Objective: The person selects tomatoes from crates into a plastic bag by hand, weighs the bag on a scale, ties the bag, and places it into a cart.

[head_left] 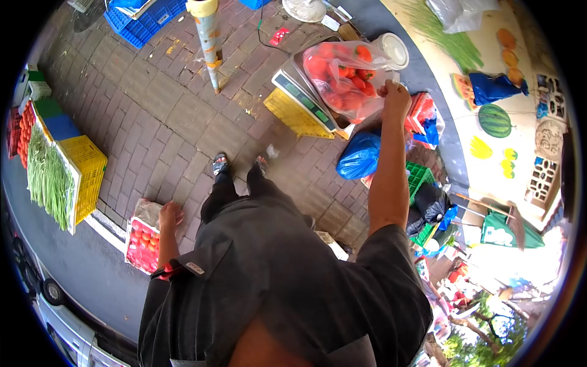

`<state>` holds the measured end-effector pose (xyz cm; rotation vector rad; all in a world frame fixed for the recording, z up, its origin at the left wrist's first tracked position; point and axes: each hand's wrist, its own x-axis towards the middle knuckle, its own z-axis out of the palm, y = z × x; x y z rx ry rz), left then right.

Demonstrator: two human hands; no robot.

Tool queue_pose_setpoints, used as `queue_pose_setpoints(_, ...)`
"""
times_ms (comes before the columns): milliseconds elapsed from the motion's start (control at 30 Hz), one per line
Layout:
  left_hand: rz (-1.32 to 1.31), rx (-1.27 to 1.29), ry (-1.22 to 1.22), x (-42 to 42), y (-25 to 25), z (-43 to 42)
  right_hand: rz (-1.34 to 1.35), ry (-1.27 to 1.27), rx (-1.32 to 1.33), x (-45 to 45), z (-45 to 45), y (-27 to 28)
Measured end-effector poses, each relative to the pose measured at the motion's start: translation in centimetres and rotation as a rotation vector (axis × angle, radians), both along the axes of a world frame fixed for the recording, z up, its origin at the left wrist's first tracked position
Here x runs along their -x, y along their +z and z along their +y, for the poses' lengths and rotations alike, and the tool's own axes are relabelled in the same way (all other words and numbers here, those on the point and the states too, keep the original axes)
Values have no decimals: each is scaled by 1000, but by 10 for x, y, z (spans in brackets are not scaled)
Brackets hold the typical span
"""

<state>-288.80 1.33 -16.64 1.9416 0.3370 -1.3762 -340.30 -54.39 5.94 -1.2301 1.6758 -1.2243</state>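
Daylit brick paving (140, 110) lies between a grey road (122, 293) with a parked car (64, 324) at near left and a cream wall (486, 177) with painted fruit at right.

Yellow crate (291, 115) | on it: scale (301, 101) | tray (337, 118): clear bag of red produce (345, 82)

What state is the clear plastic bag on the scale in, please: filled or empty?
Filled: red vegetables show through the clear plastic bag and bulge its sides, with the right hand at its edge.
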Motion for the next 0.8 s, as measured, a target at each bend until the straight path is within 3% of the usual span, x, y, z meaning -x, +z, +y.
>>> queue_pose_setpoints(133, 1, 58, 26, 8, 14, -10, 153, -188, 79, 16, 21, 9)
queue_pose_setpoints(400, -39, -12, -43, 16, 0, -4, 104, -97, 115, 10, 35, 11)
queue_pose_setpoints(500, -40, 73, -88, 11, -20, 10, 186, -23, 139, 30, 32, 1)
queue_pose_setpoints(533, -109, -24, -95, 18, -2, 0, 222, -16, 146, 40, 31, -6)
queue_pose_setpoints(600, -115, 21, -1, 20, -2, 7, 346, -52, 198, 63, 35, -24)
queue_pose_setpoints(667, -103, -4, 52, 21, 22, -1, 543, -125, 256, 92, 49, -54)
queue_pose_setpoints(733, -89, -62, 62, 16, 4, 14, 929, -74, 216, 123, 87, -111)
queue_pose_setpoints(800, -52, -95, 101, 5, -14, 29, 1864, 68, 214, 132, 140, -173)
